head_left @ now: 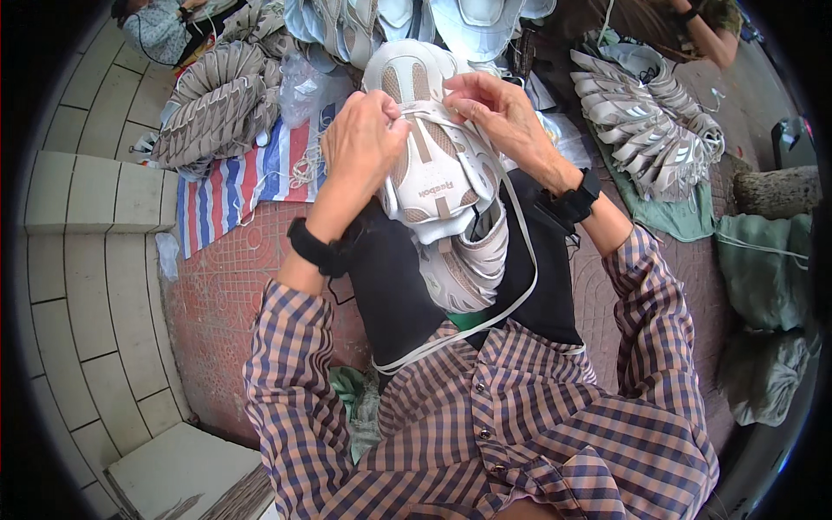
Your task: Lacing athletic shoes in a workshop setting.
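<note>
A white and beige shoe upper (425, 186) lies over my lap, its toe end pointing toward me. A flat pale shoelace (424, 108) crosses its eyelet area. On the left side of the upper, my left hand (360, 134) is closed, thumb and fingers pinched at the lace. My right hand (498, 113) pinches the lace with thumb and forefinger at the right eyelet row, other fingers curled. Long loose white lace (527, 251) hangs down past the upper's right side and runs across my waist. Beneath lie more stacked uppers (464, 282), partly hidden.
Bundled uppers (221, 108) rest on a striped sheet (230, 186) at the left. Another fanned bundle (646, 130) lies on green cloth at the right. More uppers (390, 22) sit ahead. Green sacks (763, 269) stand far right; a tiled wall (87, 286) borders the left. Other people are partly visible at both top corners.
</note>
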Demonstrator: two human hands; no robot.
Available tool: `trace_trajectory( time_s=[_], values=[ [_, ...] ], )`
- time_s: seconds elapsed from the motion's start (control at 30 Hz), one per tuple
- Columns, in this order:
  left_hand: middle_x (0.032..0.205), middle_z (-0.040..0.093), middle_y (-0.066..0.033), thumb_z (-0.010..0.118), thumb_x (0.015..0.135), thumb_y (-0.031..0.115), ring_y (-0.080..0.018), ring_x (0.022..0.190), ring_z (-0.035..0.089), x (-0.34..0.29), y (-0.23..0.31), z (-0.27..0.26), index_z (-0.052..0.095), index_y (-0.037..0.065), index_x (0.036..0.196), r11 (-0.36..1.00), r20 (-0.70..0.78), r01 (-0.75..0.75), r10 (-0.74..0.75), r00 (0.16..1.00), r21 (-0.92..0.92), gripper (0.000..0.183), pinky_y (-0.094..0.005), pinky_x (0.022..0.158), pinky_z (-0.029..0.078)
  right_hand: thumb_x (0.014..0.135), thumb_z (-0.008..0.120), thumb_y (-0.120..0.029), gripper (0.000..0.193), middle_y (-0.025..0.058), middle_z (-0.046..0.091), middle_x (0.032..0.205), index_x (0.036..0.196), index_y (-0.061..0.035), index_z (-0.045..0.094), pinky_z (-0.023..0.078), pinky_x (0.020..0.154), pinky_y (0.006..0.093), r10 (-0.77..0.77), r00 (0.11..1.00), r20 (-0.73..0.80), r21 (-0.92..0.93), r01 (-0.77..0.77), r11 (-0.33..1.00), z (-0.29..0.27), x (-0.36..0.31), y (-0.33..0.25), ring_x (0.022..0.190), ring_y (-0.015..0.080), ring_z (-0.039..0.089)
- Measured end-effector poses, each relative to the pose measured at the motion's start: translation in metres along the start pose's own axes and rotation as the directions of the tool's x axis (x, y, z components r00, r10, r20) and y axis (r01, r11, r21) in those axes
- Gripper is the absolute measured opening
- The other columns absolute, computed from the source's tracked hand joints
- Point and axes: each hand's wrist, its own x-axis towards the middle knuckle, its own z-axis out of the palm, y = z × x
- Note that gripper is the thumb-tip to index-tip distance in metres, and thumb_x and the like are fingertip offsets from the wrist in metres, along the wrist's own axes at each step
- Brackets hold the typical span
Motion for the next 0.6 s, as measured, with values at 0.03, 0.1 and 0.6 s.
trace_trajectory(
  time_s=[0.03, 0.1, 0.6],
  values=[
    [0.075, 0.055, -0.0095, 0.063, 0.072, 0.019, -0.0277, 0.073, 0.057, 0.004, -0.003, 0.001, 0.059, 0.006, 0.091, 1.0, 0.003, 0.004, -0.004, 1.0, 0.004, 0.023, -0.0385, 0.066, 0.045, 0.086, 0.056, -0.018, 0.031, 0.0072, 0.063, 0.088, 0.109, 0.0007, 0.058, 0.047, 0.071, 0.0247, 0.025, 1.0, -0.011, 0.017, -0.025, 1.0, 0.001, -0.004, -0.002, 0.077, 0.0107, 0.058],
    [0.071, 0.053, -0.0114, 0.058, 0.074, 0.019, -0.0299, 0.071, 0.056, 0.01, -0.01, -0.001, 0.057, 0.006, 0.086, 0.987, 0.057, -0.111, 0.105, 0.993, 0.116, 0.018, -0.0405, 0.062, 0.044, 0.085, 0.057, -0.02, 0.031, 0.0076, 0.063, 0.089, 0.109, 0.0006, 0.058, 0.047, 0.071, 0.0253, 0.035, 0.999, -0.015, 0.026, -0.035, 0.999, -0.002, -0.014, -0.004, 0.077, 0.0114, 0.059],
    [0.077, 0.054, -0.0128, 0.053, 0.079, 0.012, -0.0344, 0.072, 0.055, 0.0, -0.006, -0.006, 0.051, 0.005, 0.084, 0.991, -0.076, -0.121, 0.125, 0.989, 0.055, 0.008, -0.044, 0.063, 0.043, 0.082, 0.063, -0.023, 0.028, 0.0082, 0.058, 0.077, 0.097, -0.0033, 0.051, 0.045, 0.062, 0.0304, 0.193, 0.966, 0.174, -0.462, -0.093, 0.882, -0.023, -0.082, 0.002, 0.069, 0.0173, 0.056]
  ],
)
